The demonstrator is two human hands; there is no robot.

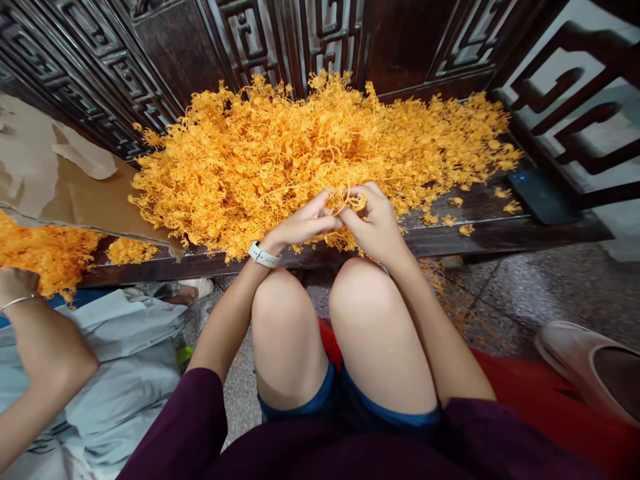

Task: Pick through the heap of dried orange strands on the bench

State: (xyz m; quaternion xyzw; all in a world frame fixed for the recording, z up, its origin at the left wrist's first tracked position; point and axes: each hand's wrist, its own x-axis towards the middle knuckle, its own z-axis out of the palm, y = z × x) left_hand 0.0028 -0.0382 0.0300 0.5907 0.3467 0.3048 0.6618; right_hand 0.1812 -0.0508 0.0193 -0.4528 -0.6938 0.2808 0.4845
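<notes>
A large heap of orange, stringy pieces (pixel 260 167) lies on a dark wooden bench (pixel 450 241). At the heap's front edge my two hands nearly meet around a looped orange strand (pixel 345 199). My left hand (pixel 311 219), with a pale watch band (pixel 264 255) on the wrist, pinches the strand's left side. My right hand (pixel 373 220) has its fingers curled on the strand's right side. Parts of the fingertips are hidden by the strand.
A cardboard sheet (pixel 90 193) stands at the left. Beyond it another person's arm (pixel 50 347) is beside a second orange pile (pixel 45 250). A dark phone (pixel 543 195) lies at the bench's right end. Carved wood panels (pixel 250 40) rise behind.
</notes>
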